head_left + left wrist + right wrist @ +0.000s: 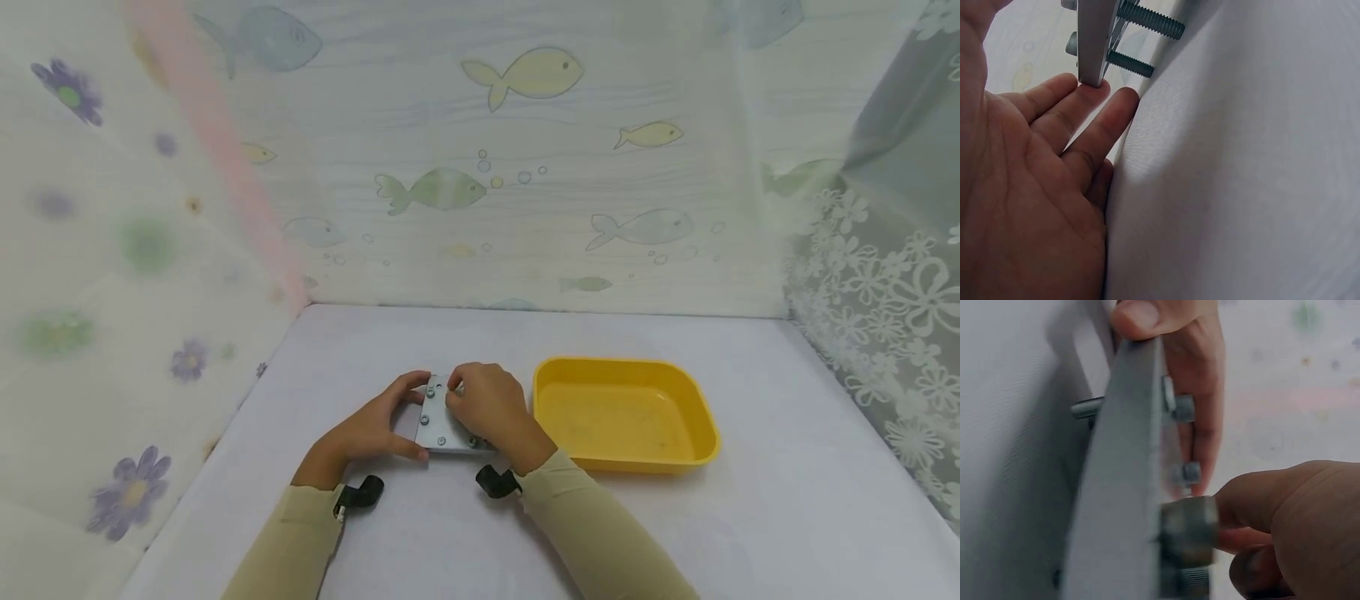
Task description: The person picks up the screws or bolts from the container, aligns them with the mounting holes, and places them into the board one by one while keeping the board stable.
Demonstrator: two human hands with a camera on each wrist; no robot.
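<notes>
A silver metal plate (pixel 442 417) with several bolts in it is held just above the white table. My left hand (pixel 378 423) grips its left side, with the thumb at the near edge and fingers at the far edge. In the left wrist view, threaded bolt shanks (pixel 1150 20) stick out beneath the plate. Over the plate's upper right my right hand (pixel 491 406) is curled, its fingertips pinching at a bolt that they mostly hide in the head view. From the right wrist, socket-type bolt heads (pixel 1185 407) show along the plate's top face; a nearer, larger one is blurred.
A yellow plastic tray (pixel 626 462) stands on the white-covered table (pixel 427 542), just right of my right hand. Fish-printed cloth (pixel 525 250) hangs behind, with flower-patterned cloth (pixel 135 375) at the left and lace-patterned cloth (pixel 900 333) at the right.
</notes>
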